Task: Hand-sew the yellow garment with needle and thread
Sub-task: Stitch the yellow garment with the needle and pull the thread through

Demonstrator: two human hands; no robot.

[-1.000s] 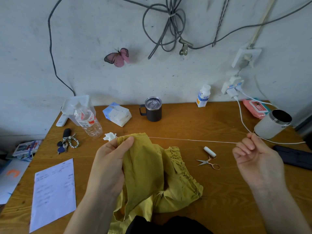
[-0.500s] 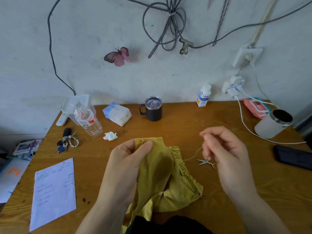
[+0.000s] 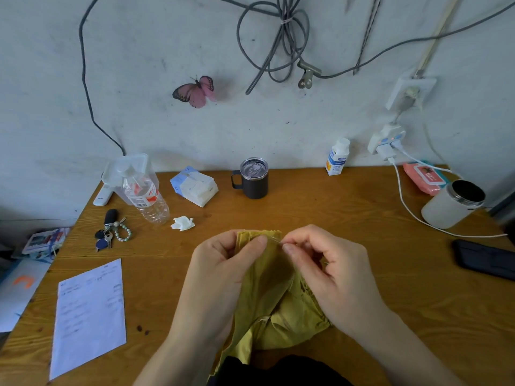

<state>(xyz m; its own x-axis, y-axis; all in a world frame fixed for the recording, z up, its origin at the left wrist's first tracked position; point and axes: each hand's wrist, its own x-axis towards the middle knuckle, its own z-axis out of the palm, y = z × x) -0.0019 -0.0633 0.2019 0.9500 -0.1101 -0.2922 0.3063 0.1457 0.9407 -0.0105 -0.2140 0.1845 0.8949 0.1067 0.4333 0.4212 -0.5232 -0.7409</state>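
1. Your left hand (image 3: pixel 223 274) grips the top fold of the yellow garment (image 3: pixel 278 324), with the thumb pressed on the cloth.
2. Your right hand (image 3: pixel 334 280), fingers curled, pinches a fine glinting sliver (image 3: pixel 274 240) at that fold (needle or thread, too thin to tell).
3. The garment lies mid-worktop (image 3: pixel 362 218) by the front edge, and its lower part drops behind a dark shape (image 3: pixel 278 369).

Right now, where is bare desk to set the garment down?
Widest bare wood: right of the yellow garment, bordered by the charging cable and the dark case. Another strip runs between the black mug and the garment. The left is crowded: bottle, keys, tissue, paper sheet.
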